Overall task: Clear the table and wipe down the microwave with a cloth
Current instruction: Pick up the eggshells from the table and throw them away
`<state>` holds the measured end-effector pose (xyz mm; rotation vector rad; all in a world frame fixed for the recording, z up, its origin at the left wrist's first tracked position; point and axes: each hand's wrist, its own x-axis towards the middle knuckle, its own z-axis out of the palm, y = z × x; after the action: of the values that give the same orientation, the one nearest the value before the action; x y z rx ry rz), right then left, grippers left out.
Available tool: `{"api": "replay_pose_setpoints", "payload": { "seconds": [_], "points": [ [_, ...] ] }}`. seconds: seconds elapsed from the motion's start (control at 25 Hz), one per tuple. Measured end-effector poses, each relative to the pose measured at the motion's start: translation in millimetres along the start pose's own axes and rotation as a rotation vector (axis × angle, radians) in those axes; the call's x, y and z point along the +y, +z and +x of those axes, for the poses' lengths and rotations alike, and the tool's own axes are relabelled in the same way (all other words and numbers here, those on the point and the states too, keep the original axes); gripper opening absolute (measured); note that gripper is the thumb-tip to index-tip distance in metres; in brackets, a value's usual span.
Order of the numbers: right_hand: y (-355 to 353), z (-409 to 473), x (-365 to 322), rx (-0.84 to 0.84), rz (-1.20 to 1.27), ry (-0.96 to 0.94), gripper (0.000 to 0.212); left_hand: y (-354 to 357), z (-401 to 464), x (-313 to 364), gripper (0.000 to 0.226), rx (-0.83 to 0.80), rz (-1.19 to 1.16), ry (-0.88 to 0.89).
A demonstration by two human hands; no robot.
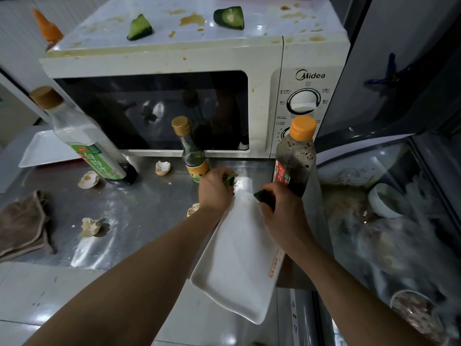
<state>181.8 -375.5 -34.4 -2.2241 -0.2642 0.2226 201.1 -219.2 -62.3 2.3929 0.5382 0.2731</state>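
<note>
Two hands at the table's right edge: left hand (215, 189) pinches green scraps (230, 179), right hand (280, 208) clamps a dark piece (262, 196) over the white tray (239, 260), catching waste

You have only one view, from the camera on your head. It looks forward and down, from above the near edge of the steel table (139, 211). The microwave (194, 101) stands straight ahead and fills the upper middle of the picture, so you are close to it; you also see its top from above. Your two forearms enter from the bottom edge. The wide lens bends the sides: the bottle (82, 138) on the left leans inward, and the right side is blurred.
</note>
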Motion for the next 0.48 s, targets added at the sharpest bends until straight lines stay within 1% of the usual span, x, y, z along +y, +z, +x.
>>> {"api": "replay_pose_setpoints", "payload": {
  "seconds": [0.12, 0.48],
  "points": [
    [1.6, -0.2, 0.7, 0.002, -0.003, -0.008, 0.029, 2.0, -0.9, -0.4, 0.034, 0.004, -0.010, -0.030],
    [1.5, -2.6, 1.7, 0.004, -0.006, 0.000, 0.030, -2.0, -4.0, -4.8, 0.033, -0.031, -0.029, 0.004]
  ]
}}
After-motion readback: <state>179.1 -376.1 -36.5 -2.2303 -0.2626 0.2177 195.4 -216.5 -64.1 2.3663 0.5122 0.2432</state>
